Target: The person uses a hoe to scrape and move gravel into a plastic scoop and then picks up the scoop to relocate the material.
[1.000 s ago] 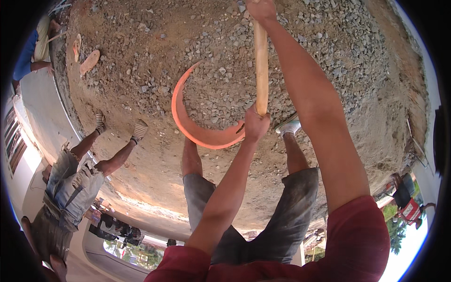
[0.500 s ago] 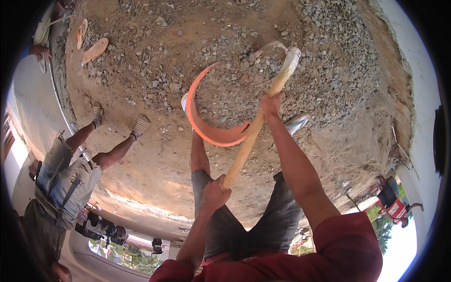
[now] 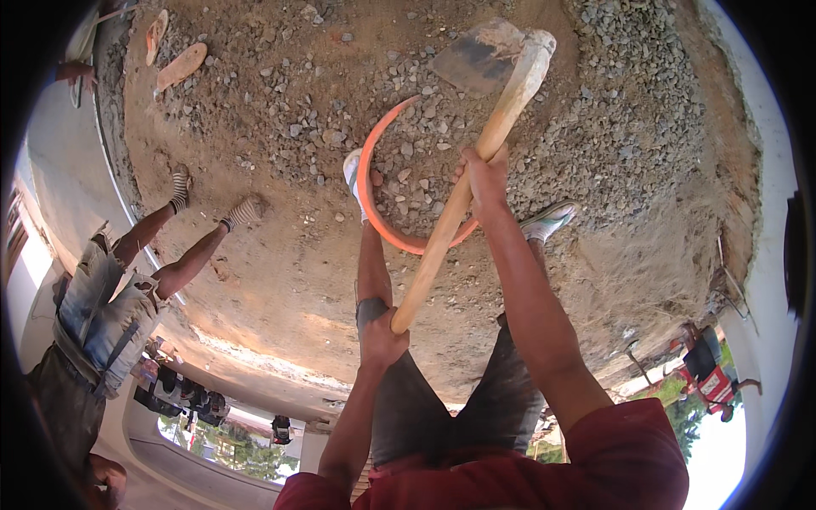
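A hoe [image 3: 442, 231] slants across in front of me, gripped in both hands. My left hand [image 3: 384, 342] is closed round the butt end of its wooden handle, near my left thigh. Farther up, my right hand [image 3: 487, 180] wraps the handle below the head. The hoe's flat, dirt-smeared blade [image 3: 478, 61] is above the gravel, pointing left from the pale socket. Between my feet lies an orange curved rim [image 3: 369, 191], seemingly of a shallow pan, with gravel inside its curve. The handle crosses over its near right part.
Loose gravel [image 3: 633, 102] spreads over the ground ahead and right. At left stands a co-worker in striped socks [image 3: 244, 211]. Two sandals [image 3: 182, 66] lie at far left. A pale wall [image 3: 769, 153] bounds the right; another person in red [image 3: 714, 384] is beyond at lower right.
The hoe's head has risen away from the gravel, so its blade face now shows. Both hands stay on the handle. The orange rim sits flatter and shows less of its inner wall.
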Motion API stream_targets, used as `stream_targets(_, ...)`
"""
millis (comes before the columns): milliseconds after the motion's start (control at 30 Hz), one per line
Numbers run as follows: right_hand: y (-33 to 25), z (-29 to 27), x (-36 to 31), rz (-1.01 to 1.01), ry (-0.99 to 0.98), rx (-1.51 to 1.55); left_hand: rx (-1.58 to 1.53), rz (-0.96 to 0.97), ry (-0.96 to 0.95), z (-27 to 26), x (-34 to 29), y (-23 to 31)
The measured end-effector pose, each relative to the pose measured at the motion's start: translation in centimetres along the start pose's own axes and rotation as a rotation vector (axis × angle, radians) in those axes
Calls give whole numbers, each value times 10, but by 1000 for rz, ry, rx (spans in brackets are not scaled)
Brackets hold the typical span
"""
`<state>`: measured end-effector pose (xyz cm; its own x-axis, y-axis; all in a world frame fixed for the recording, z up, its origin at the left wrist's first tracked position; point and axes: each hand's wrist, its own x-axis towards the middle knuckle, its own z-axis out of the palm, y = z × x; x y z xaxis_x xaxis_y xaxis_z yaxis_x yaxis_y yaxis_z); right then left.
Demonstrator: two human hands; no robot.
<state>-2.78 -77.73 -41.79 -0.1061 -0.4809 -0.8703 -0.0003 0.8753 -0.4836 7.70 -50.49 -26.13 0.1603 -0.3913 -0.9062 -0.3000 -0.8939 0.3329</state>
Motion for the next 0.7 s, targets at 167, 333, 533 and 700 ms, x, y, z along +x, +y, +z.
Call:
stream_targets(167, -140, 7, 182, -235, -43, -331, -251, 200, 74, 53, 130, 155)
stream_targets(333, -77, 34, 136, -194, 48, -556, -522, 76, -154, 39, 87, 101)
stream_targets(533, 65, 20, -47, 18, 113, -206, -152, -31, -162, -44, -60, -58)
stream_targets(700, 102, 3, -157, 238, 6, -19, -37, -227, -207, -57, -149, -116)
